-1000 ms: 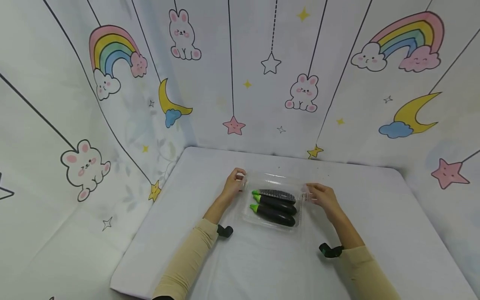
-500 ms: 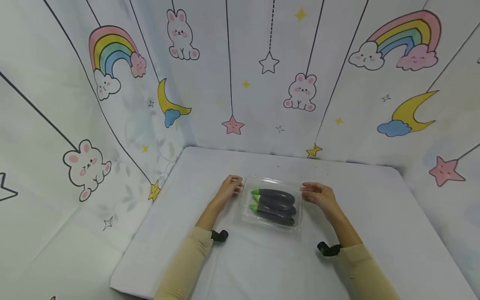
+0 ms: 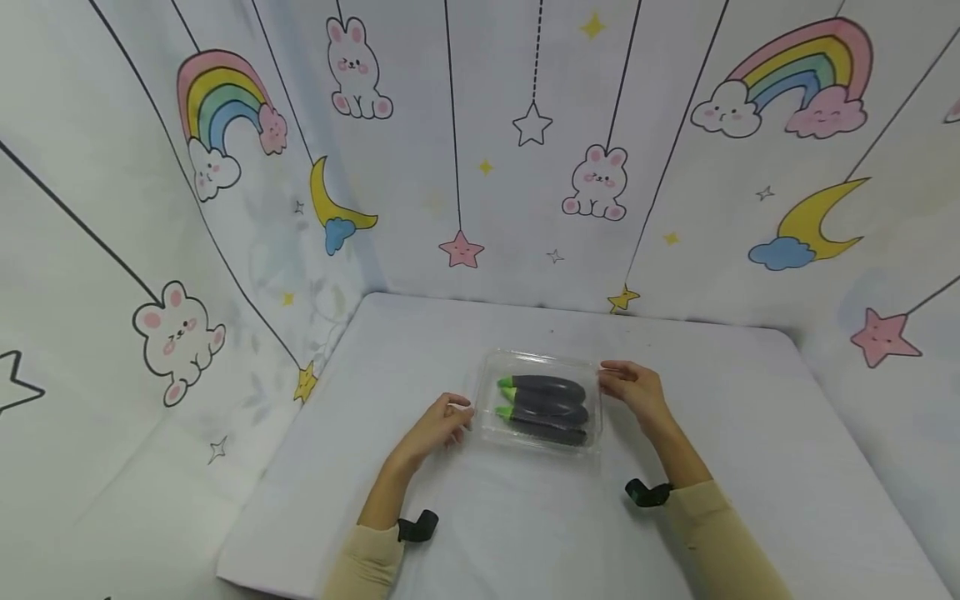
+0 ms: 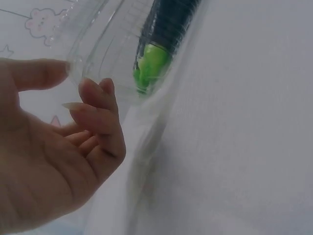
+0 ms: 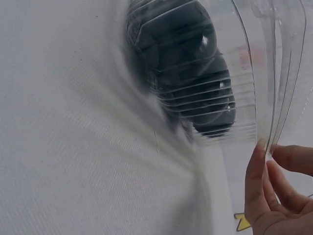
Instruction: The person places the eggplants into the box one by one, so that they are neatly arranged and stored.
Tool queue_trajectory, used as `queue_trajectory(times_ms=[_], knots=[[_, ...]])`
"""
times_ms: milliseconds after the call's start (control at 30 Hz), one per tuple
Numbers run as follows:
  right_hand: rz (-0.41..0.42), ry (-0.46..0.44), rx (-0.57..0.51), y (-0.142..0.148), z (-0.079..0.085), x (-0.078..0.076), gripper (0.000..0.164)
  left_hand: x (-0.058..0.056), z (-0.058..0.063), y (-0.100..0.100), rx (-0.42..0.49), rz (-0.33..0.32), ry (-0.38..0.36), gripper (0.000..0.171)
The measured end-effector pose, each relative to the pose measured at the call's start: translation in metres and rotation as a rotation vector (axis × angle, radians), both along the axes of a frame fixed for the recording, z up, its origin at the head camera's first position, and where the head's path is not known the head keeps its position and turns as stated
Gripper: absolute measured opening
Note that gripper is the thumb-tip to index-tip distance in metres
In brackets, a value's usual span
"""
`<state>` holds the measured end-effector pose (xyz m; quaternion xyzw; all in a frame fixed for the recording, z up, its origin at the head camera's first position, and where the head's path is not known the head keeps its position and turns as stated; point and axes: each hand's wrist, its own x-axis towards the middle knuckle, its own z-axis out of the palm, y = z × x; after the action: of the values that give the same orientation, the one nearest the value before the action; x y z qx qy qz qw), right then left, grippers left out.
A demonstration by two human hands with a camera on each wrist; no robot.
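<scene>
A clear plastic clamshell box (image 3: 487, 430) lies on the white table with its lid down. Inside it are three dark eggplants (image 3: 546, 410) with green stem ends, lying side by side and pointing left. My right hand (image 3: 634, 392) pinches the box's right rim near the back corner; in the right wrist view, thumb and finger (image 5: 255, 181) meet at the layered plastic edges. At the left side is my left hand (image 3: 435, 432), fingers loosely bent. Its thumb (image 4: 41, 74) and fingertips stand apart right at the box's rim in the left wrist view.
The white-covered table (image 3: 720, 400) reaches out on all sides of the box. Behind it hangs a white curtain (image 3: 420, 150) printed with rabbits, rainbows, moons and stars. Each wrist wears a small black camera mount (image 3: 418, 527).
The lid has come down over the eggplants. My left hand has left the back left corner and moved toward me along the left side. My right hand has stayed at the right rim.
</scene>
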<state>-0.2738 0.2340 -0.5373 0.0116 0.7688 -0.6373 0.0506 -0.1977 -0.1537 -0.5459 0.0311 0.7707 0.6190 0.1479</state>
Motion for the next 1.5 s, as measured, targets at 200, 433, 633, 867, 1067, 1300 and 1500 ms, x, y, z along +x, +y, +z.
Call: queue_trajectory(times_ms=[200,433,633,867,1067,1300,1500], knots=[[-0.016,-0.017,0.028,0.001,0.002,0.004,0.048,0.010,0.002,0.007,0.054,-0.006,0.000,0.034],[0.017,-0.091,0.121,0.000,0.007,0.025,0.057,0.013,-0.005,0.010,0.099,0.017,-0.014,0.019],[0.102,-0.104,0.117,-0.004,0.008,0.052,0.052,0.020,-0.008,0.008,0.139,0.066,-0.045,0.021],[0.119,-0.113,0.030,-0.005,0.008,0.077,0.048,0.024,-0.005,0.009,0.161,0.083,-0.046,0.022],[0.129,-0.158,-0.009,-0.003,0.008,0.092,0.046,0.025,-0.004,0.012,0.169,0.090,-0.043,0.022],[0.148,-0.191,-0.051,0.002,0.004,0.099,0.051,0.025,-0.006,0.013,0.187,0.061,-0.039,0.021],[0.225,-0.199,-0.135,0.008,-0.001,0.102,0.046,0.025,-0.009,0.013,0.208,0.046,-0.031,0.021]])
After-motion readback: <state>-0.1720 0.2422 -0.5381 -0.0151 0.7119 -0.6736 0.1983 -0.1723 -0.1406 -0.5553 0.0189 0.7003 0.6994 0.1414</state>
